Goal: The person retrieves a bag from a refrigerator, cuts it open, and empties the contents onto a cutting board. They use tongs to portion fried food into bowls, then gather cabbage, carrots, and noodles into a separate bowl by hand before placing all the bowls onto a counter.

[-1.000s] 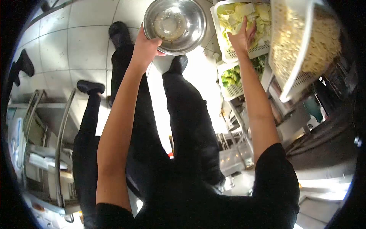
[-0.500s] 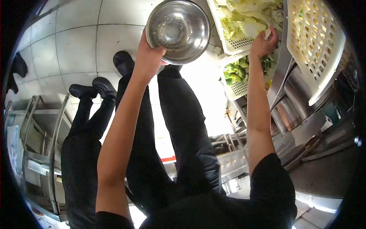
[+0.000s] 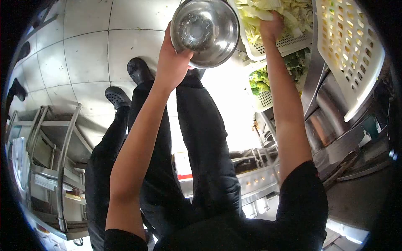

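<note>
My left hand (image 3: 173, 62) is closed on the near left rim of a steel mixing bowl (image 3: 228, 39), thumb over the edge. Inside, the bowl holds only a few drops or small bits on its bottom. At the upper right, my right hand (image 3: 272, 27) reaches into a white plastic basket (image 3: 254, 52) of torn cabbage leaves (image 3: 293, 16). Its fingers are curled on a pale cabbage leaf (image 3: 260, 14), the fingertips partly hidden. Under my right forearm, broccoli (image 3: 260, 79) lies in a second white basket (image 3: 263, 102).
A tilted white perforated basket (image 3: 356, 50) stands at the right, above steel containers (image 3: 331, 100). Metal shelving (image 3: 63, 167) is on the left. Another person's dark-clad leg (image 3: 106, 146) and clog are close to my left side, on the tiled floor (image 3: 83, 54).
My right hand has moved left and away from me across the cabbage. The bowl in my left hand has shifted slightly right. The other person's legs have shifted, with one shoe now visible.
</note>
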Demonstrator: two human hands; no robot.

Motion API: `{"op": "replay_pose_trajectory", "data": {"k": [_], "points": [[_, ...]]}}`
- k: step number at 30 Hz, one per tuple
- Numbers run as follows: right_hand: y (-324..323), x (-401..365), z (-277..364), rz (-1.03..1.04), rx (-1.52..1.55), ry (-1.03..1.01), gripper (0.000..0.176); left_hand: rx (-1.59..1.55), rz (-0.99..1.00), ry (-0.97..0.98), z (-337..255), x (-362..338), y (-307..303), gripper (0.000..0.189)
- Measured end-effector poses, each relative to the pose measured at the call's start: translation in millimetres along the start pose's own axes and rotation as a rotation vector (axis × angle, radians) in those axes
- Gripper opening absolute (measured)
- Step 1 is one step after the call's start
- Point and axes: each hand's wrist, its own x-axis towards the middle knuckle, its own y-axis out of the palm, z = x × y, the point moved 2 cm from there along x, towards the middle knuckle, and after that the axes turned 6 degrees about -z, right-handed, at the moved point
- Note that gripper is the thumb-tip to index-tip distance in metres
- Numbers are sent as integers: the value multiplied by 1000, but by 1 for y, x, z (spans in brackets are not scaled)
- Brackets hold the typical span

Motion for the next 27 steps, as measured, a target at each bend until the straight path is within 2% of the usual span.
{"op": "replay_pose_trajectory", "data": {"k": [1,3,4,5,6,7,8,9,10,11,12,14,15,16,18,19,20,21,22,23,24,25,26,27], "points": [[-4,0,-8,13,123,89,52,-1,-28,28,-3,0,3,68],[-29,-5,-20,-167,122,319,51,58,-18,36,-7,5,6,64],[-52,-10,-8,-161,118,317,51,113,3,49,-10,7,11,61],[-78,-14,3,-189,411,507,49,93,-54,39,-24,4,23,57],[-83,-15,-3,-196,558,595,48,86,-54,38,-32,1,39,57],[-87,-17,-12,-216,701,686,48,162,-140,164,-41,-1,54,56],[-83,-17,-33,-146,752,398,42,252,-57,147,-44,8,57,67],[-83,-18,-36,-109,767,254,40,343,29,137,-47,17,60,79],[-85,-20,-31,-72,790,111,37,56,259,32,-67,21,65,87],[-82,-26,-27,-8,738,135,34,215,189,-10,-67,21,76,84],[-97,-32,11,62,726,300,38,374,118,-53,-67,20,88,81],[-130,-43,93,203,685,633,46,471,187,-26,-68,28,95,78],[-118,-44,88,263,772,388,54,568,256,4,-68,30,100,74],[-122,-50,116,178,1014,247,46,567,262,9,-64,29,102,74],[-129,-64,124,188,860,125,39,110,161,191,-54,26,98,72],[-135,-69,122,183,856,123,39,-313,289,-115,-51,35,96,68],[-142,-75,119,110,787,68,30,-248,264,-65,-50,36,91,63],[-147,-80,116,39,717,12,24,-335,250,-24,-34,39,90,63],[-148,-86,108,38,714,9,24,-420,235,19,-11,44,89,62],[-151,-92,99,-53,646,-118,25,-422,235,21,0,47,85,62],[-152,-99,93,-143,576,-245,26,-386,202,-65,12,50,80,61],[-149,-108,87,-158,815,-65,29,-349,168,-154,15,52,76,61],[-147,-110,83,-159,814,-68,29,-351,170,-152,17,53,71,61],[-143,-107,74,-193,859,170,27,-365,156,-191,16,53,67,60]]}}
